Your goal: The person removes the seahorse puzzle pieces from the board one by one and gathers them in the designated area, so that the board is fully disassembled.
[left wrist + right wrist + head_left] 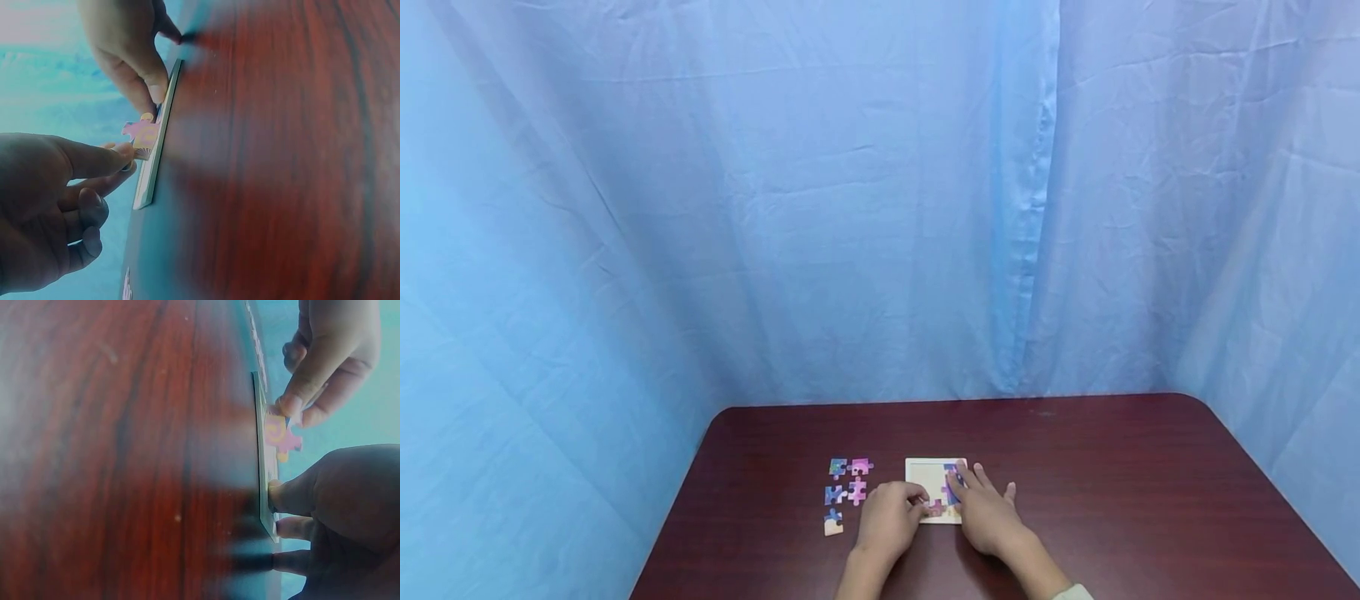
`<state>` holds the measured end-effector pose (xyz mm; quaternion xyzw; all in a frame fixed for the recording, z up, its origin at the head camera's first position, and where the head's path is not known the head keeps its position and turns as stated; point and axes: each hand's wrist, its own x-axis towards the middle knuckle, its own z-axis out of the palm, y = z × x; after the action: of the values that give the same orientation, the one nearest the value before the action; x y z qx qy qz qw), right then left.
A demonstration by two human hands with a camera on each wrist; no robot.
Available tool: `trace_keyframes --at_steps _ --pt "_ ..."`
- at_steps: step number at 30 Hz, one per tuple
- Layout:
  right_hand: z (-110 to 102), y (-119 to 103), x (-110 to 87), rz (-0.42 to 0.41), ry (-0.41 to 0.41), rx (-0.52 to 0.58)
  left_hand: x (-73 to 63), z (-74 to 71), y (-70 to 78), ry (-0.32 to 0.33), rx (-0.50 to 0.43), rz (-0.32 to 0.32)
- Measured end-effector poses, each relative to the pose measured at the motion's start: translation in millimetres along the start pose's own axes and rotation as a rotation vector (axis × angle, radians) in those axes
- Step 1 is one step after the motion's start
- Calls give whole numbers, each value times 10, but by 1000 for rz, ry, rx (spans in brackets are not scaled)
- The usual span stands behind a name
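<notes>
My left hand (887, 518) pinches a pink and yellow puzzle piece (144, 134) between thumb and forefinger, tilted up over the near edge of a white puzzle tray (925, 472). In the right wrist view the same puzzle piece (284, 434) stands close to the tray's rim. My right hand (990, 512) lies over the tray's right side with its fingers extended, the fingertips on pieces set along that side. Blue and purple puzzle pieces (952, 495) show between those fingers; the hand hides part of them. The tray's upper left shows its pale bare bottom.
Left of the tray, several loose pieces lie on the dark red-brown table (1112, 467): a blue one (837, 467), two pink ones (857, 492) and others with blue. A blue curtain (880, 250) hangs behind and along the table's sides.
</notes>
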<state>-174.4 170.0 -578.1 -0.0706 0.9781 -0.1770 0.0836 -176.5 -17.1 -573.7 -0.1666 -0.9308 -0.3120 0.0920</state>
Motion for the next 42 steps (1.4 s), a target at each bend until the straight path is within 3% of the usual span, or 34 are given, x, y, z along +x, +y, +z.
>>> trace_keyframes --at_steps 5,15,22,42 --pt "1 2 -4 2 -3 3 -36 -54 -45 7 -27 -32" --pt "0 -4 -2 8 -15 5 -124 -158 -94 80 28 -69" --pt "2 -5 -1 11 -26 10 -178 -233 -147 70 14 -130" --pt "4 -12 -21 14 -29 17 -301 -412 -358 139 69 -247"
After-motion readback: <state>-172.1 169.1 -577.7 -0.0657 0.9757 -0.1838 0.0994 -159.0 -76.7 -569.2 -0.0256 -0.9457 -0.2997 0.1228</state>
